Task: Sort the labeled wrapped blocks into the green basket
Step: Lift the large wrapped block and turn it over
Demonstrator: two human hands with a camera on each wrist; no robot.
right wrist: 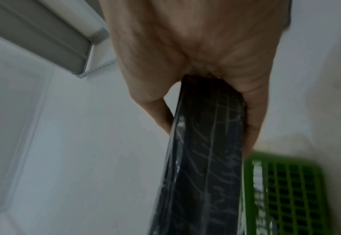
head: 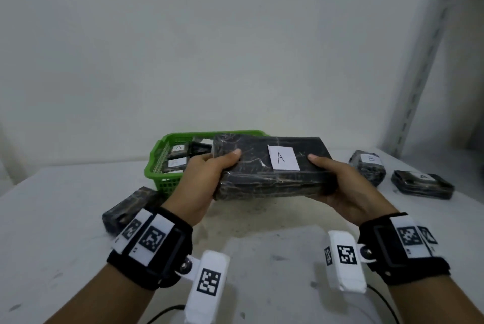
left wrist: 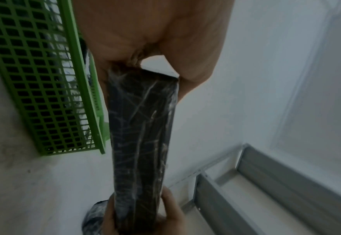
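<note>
Left hand [head: 207, 177] and right hand [head: 343, 187] clamped on ends of long block [head: 251, 166], label A up | held above table [head: 52, 218], just right of green basket [head: 157, 156] | keep level, clear near rim, lower onto blocks inside.

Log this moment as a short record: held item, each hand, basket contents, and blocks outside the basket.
held item: long wrapped block with a white label reading A, off the table, in front of the green basket
left hand: left hand grips the block's left end
right hand: right hand grips the block's right end
basket contents: several wrapped blocks, one label reading A; exact count unclear
outside basket: B block and A block at right; one block at left, label hidden
</note>
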